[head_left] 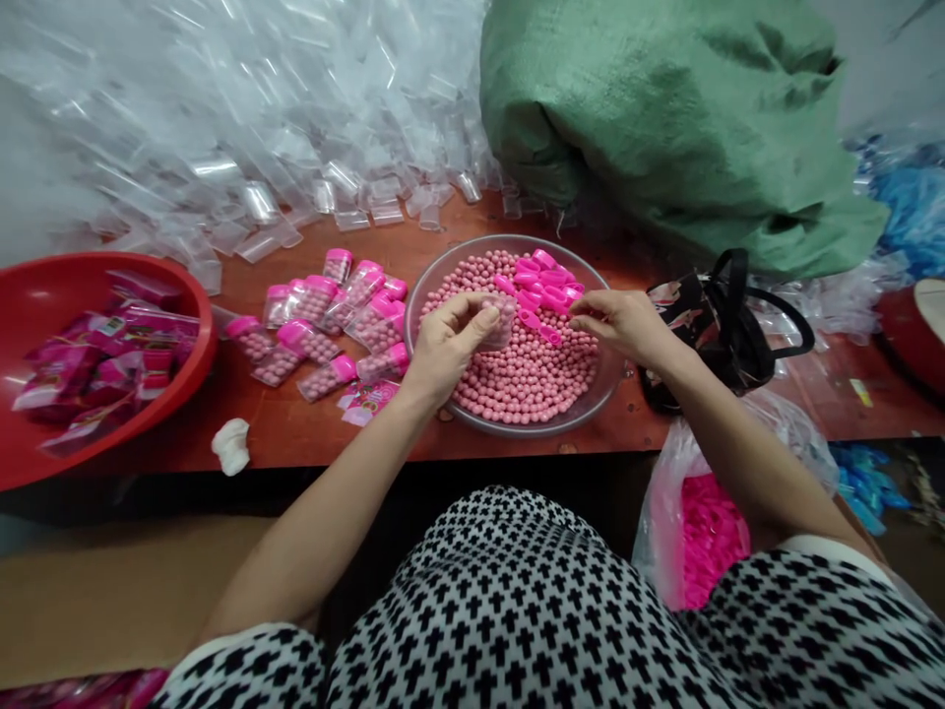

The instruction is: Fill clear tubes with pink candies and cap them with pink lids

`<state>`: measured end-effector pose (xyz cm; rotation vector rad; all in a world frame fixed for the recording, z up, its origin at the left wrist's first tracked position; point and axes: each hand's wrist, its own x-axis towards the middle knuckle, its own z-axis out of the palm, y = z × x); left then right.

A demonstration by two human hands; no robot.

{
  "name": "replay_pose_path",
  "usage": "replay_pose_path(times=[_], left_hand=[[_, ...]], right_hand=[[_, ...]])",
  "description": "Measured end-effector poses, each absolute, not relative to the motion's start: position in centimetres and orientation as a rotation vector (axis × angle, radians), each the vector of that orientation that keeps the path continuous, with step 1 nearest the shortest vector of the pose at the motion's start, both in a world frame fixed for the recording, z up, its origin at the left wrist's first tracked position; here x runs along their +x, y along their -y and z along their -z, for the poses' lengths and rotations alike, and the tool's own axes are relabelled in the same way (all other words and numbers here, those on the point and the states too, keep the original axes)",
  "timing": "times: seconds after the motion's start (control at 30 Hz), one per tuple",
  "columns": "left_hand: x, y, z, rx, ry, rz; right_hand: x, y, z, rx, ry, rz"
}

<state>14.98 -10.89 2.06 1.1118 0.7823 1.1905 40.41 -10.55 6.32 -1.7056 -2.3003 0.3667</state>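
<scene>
1. At centre frame we see the left hand pinching a small clear tube between thumb and fingers, held just above the pink balls.
2. The right hand sits right of centre, fingers pressed together at the tips beside the pink caps; we cannot tell whether it grips a cap.
3. Both hands work over a round metal bowl at centre frame. The bowl holds a layer of pink balls, with the pink caps heaped at its upper right edge.
4. The bowl stands on a reddish-brown table.
5. Left of the bowl, filled tubes with pink caps lie on the table in a loose group.
6. At the left edge, a red basin holds pink packets.
7. Across the upper left, a large pile of empty clear tubes covers the table's far side.
8. At upper right lies a green sack; a black bag with handles rests just below it, beside the bowl.
9. At lower right, a clear plastic bag holds more pink pieces.
10. A white wad lies near the table's front edge, lower left.
</scene>
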Motion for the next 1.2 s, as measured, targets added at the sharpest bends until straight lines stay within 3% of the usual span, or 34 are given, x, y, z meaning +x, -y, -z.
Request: replay_pose_path(times=[0.33,0.43,0.63,1.2], left_hand=[[15.0,10.9,-1.9,1.095,-0.817,-1.185],[15.0,11.1,-1.6,1.164,-0.820,-1.166],[15.1,11.4,-1.4,1.467,-0.868,-1.088],[14.6,12.6,-1.9,1.932,-0.921,-1.129]], right_hand=[[33.9,8.7,-4.6,-1.926,2.534,-0.058],[34.8,8.5,-4.4,-1.797,2.437,-0.161],[37.2,10.1,-5.7,-1.127,2.051,-0.586],[35.4,13.0,-5.5,-0.892,2.538,0.149]])
